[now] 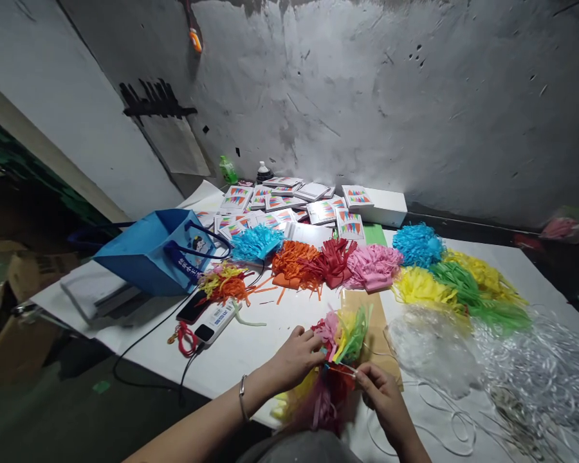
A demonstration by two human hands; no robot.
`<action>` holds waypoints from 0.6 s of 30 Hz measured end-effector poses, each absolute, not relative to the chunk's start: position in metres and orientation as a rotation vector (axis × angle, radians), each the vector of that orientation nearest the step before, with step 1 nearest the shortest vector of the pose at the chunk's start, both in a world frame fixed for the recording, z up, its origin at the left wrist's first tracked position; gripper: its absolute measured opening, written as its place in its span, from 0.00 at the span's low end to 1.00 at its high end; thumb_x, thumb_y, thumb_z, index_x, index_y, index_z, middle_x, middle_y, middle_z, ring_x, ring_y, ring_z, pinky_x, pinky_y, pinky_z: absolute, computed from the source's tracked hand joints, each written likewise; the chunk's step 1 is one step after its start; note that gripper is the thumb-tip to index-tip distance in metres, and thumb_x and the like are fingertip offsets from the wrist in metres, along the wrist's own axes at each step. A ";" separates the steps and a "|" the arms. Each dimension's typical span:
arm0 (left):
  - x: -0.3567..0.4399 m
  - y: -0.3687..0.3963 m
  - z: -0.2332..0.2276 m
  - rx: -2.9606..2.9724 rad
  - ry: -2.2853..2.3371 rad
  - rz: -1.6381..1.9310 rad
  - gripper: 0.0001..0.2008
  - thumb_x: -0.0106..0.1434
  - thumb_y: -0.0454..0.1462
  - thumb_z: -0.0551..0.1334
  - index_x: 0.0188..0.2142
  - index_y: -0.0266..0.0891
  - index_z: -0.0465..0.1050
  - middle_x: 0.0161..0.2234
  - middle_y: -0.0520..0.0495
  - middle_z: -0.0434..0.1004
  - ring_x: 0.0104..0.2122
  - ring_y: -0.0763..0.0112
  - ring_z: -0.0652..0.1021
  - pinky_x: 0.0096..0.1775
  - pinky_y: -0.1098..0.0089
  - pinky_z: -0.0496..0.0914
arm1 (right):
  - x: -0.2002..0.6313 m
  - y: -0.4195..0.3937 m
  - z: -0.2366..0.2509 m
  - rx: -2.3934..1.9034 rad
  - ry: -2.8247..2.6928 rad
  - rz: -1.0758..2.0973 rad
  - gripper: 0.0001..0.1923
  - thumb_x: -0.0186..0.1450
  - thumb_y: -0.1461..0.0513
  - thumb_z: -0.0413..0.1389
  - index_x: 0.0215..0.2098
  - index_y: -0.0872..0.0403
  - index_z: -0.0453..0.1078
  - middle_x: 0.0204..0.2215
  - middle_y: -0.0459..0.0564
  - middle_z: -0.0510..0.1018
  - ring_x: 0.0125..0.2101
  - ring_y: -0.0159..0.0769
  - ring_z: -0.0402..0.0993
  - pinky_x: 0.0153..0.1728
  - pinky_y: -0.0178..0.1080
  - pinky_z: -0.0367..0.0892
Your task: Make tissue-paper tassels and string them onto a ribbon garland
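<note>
At the near edge of the table, my left hand [296,360] is closed round the middle of a bunch of coloured strips [350,334], which look like thin plastic or paper. Pink, yellow, green and red ends fan out above the grip, and more strips hang below it near my lap. My right hand [381,392] pinches a thin white string [343,366] stretched tight against the bunch's middle. Whether it is knotted there I cannot tell. My left fingertips are partly hidden behind the strips.
Piles of cut strips in blue, orange [294,260], pink [374,265], yellow and green cross the table. Clear plastic bags [431,347] and loose white string [545,366] lie right. A blue bag [149,251], a phone [193,307], a power bank [218,323] and stacked printed packs [321,212] are beyond.
</note>
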State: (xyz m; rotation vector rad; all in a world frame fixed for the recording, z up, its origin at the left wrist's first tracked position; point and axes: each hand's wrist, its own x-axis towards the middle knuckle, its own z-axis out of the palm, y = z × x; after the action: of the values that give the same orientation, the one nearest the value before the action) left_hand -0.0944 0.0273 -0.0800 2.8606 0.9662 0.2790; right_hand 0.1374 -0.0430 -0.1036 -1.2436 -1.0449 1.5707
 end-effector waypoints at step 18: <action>-0.099 0.027 -0.060 2.145 0.887 0.508 0.09 0.64 0.33 0.58 0.44 0.40 0.68 0.38 0.47 0.72 0.33 0.71 0.70 0.35 0.72 0.66 | 0.141 -0.046 -0.096 -1.205 -0.976 1.573 0.20 0.59 0.46 0.60 0.27 0.55 0.67 0.17 0.36 0.55 0.17 0.21 0.44 0.19 0.31 0.38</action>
State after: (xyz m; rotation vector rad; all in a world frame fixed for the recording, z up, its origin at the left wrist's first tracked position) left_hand -0.0994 0.0268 -0.0601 2.1450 0.8868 0.5079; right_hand 0.1412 -0.0459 -0.0964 -1.2054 -0.9763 1.5730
